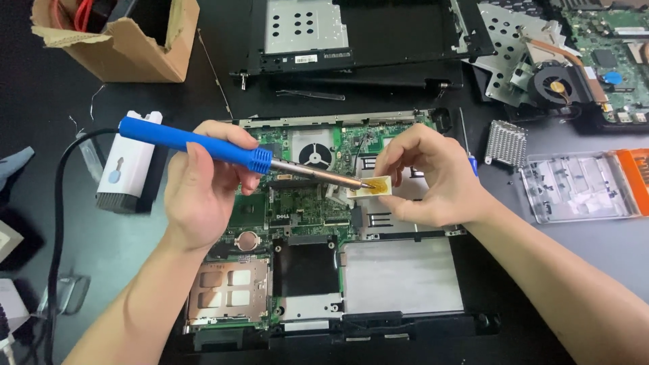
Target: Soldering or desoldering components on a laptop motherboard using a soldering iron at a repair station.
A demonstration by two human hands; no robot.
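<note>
Both hands are working above the opened laptop (338,223): your left hand (203,186) is gripping the soldering iron (223,152), right-hand fingers (405,152) pinching the flux tin (372,187), so be dipping lightly.

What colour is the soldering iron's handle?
Blue, seen in the head view: the soldering iron handle in the left hand.

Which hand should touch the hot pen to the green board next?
Probably the left hand. It already grips the blue soldering iron, whose tip sits in the small yellow tub just above the green board. The right hand is busy holding that tub.
</note>
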